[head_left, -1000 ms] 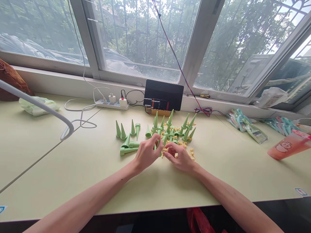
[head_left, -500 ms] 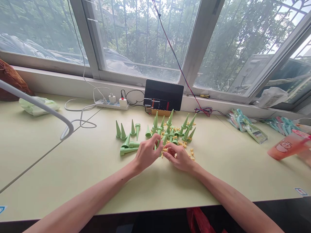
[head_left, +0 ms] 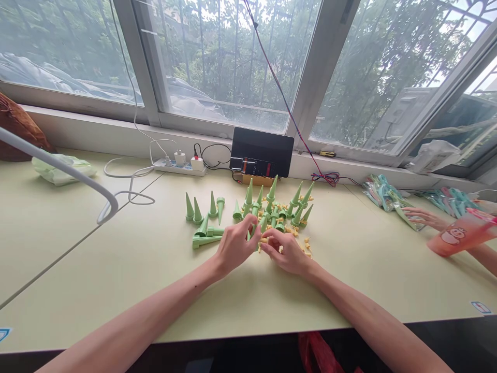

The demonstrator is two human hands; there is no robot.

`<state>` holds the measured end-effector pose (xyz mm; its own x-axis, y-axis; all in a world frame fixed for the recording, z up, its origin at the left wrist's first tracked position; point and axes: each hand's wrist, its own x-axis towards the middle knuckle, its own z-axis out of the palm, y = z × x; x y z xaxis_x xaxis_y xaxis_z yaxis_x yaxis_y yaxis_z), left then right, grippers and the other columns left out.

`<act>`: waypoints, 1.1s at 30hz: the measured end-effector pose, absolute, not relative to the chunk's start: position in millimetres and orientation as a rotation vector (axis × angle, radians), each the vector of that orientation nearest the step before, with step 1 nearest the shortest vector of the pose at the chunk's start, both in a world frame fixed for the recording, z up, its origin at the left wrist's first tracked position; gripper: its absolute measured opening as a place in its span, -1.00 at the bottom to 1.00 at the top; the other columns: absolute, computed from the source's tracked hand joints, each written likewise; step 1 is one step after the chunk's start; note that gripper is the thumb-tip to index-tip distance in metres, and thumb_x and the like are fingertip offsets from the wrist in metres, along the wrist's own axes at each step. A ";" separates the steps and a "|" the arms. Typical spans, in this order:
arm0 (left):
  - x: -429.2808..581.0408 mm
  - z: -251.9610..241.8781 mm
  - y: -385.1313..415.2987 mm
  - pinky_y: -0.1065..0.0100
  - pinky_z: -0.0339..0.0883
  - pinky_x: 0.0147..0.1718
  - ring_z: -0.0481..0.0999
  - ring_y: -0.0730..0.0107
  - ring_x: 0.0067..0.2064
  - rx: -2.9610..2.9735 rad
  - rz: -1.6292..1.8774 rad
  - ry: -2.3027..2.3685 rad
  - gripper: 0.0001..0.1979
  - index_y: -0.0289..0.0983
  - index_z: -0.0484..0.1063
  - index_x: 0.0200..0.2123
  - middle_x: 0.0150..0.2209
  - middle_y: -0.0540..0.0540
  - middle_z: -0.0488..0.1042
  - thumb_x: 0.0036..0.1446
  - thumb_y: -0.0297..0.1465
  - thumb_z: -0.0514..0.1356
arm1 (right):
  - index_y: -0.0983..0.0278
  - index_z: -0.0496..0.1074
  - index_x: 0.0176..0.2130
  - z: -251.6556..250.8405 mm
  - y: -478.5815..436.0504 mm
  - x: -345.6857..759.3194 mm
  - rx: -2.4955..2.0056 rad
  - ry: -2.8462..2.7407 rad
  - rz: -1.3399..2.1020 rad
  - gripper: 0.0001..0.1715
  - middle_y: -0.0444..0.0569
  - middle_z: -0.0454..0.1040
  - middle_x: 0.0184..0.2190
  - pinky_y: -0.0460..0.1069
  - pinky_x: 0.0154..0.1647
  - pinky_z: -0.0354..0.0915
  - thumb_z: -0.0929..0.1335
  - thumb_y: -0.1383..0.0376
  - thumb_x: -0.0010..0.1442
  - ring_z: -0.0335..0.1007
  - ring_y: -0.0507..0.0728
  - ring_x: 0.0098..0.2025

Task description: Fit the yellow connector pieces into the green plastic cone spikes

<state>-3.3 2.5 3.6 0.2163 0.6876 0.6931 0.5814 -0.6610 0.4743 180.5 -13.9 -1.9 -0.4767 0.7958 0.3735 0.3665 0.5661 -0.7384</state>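
My left hand (head_left: pixel 236 242) is closed around a green plastic spike (head_left: pixel 249 234), mostly hidden by the fingers. Close beside it, my right hand (head_left: pixel 288 251) pinches a small yellow plastic piece (head_left: pixel 264 240) near that spike; whether the two parts touch I cannot tell. Behind both hands, several green cone-shaped spikes (head_left: pixel 272 192) stand among scattered yellow pieces (head_left: pixel 307 242). To the left of my left hand, more green spikes (head_left: pixel 205 241) lie on their sides, with a few upright ones (head_left: pixel 197 210) behind them.
A tablet (head_left: pixel 262 150) leans at the back near a power strip (head_left: pixel 180 167) with cables. Another person's hand (head_left: pixel 425 216) is at the bagged items (head_left: pixel 407 215) on the right, behind a pink cup (head_left: pixel 452 235). A white curved bar (head_left: pixel 77 173) crosses the left side.
The other person's hand has come in from the right to the bagged items. My own hands stay almost still with their grips unchanged.
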 end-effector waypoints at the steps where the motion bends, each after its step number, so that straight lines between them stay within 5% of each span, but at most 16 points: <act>1: -3.3 3.5 2.4 0.54 0.05 -0.56 0.09 0.61 -0.61 2.362 1.437 1.236 -0.92 -0.20 0.23 -0.28 -0.56 0.17 0.22 0.24 -0.41 0.13 | 0.26 0.34 -0.19 -1.5 -14.1 180.3 -0.929 -2.082 0.758 -0.86 -0.26 0.22 -0.62 -0.09 -0.51 0.09 0.28 0.22 0.34 0.07 -0.01 -0.60; 6: -3.7 2.4 2.2 0.54 0.05 -0.55 0.07 0.60 -0.60 2.368 1.415 1.238 -0.92 -0.20 0.22 -0.27 -0.56 0.17 0.21 0.25 -0.41 0.13 | 0.26 0.32 -0.38 0.2 -14.8 180.1 -0.939 -2.102 0.723 -0.72 -0.21 0.24 -0.61 -0.08 -0.49 0.09 0.24 0.22 0.37 0.12 -0.01 -0.57; 11: -3.8 2.3 2.6 0.54 0.05 -0.54 0.06 0.60 -0.60 2.361 1.417 1.235 -0.92 -0.20 0.22 -0.27 -0.56 0.17 0.21 0.25 -0.41 0.12 | 0.26 0.37 -0.15 -3.6 -13.7 181.1 -0.931 -2.080 0.726 -0.83 -0.28 0.21 -0.64 -0.09 -0.52 0.07 0.29 0.22 0.33 0.05 -0.02 -0.61; 19: -3.6 3.6 1.4 0.54 0.03 -0.56 0.03 0.60 -0.61 2.368 1.405 1.230 -0.92 -0.20 0.22 -0.27 -0.57 0.18 0.19 0.25 -0.41 0.12 | 0.26 0.34 -0.34 0.3 -15.2 180.2 -0.930 -2.101 0.711 -0.77 -0.23 0.23 -0.62 -0.09 -0.50 0.09 0.25 0.23 0.36 0.10 -0.01 -0.58; 26: -3.8 3.8 1.7 0.53 0.04 -0.55 0.07 0.60 -0.60 2.357 1.415 1.229 -0.92 -0.20 0.23 -0.28 -0.57 0.17 0.19 0.25 -0.40 0.13 | 0.27 0.38 -0.17 -3.0 -13.7 180.4 -0.940 -2.077 0.727 -0.83 -0.27 0.20 -0.65 -0.09 -0.52 0.08 0.28 0.22 0.34 0.07 -0.01 -0.62; 33: -3.4 3.3 1.6 0.53 0.05 -0.55 0.05 0.59 -0.60 2.359 1.407 1.218 -0.91 -0.19 0.22 -0.28 -0.57 0.18 0.17 0.25 -0.41 0.13 | 0.25 0.33 -0.31 -0.2 -15.7 180.2 -0.937 -2.086 0.724 -0.80 -0.23 0.24 -0.62 -0.08 -0.51 0.09 0.25 0.25 0.36 0.13 -0.01 -0.59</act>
<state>-3.4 1.6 3.3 0.2364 0.6976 0.6764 0.5695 -0.6635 0.4852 180.2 -15.7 -0.2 -0.4714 0.7943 0.3832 0.3858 0.5764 -0.7204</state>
